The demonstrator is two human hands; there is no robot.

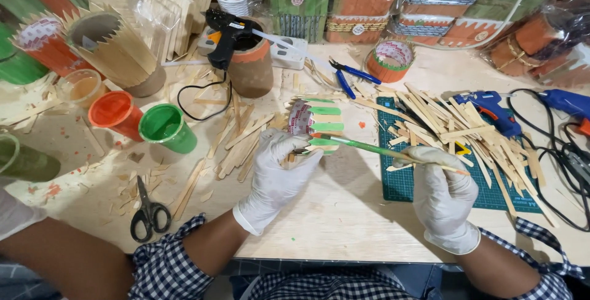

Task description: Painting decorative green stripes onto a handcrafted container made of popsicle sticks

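Nearest you, your left hand [276, 174] is cupping the near end of the stick-covered cylinder [314, 126], its grip closed around the rim, holding it on its side on the surface [332, 214]. Your right hand [441, 198] is pinching the paintbrush [387, 151], grip clamped on the handle end. The brush's long axis is running from right to left, slightly away from you, its green tip meeting the cylinder's painted sticks. The cylinder is lying left of the right grip; the left hand is nearer. Beyond, loose sticks [467, 134] are lying on the cutting mat [402, 183].
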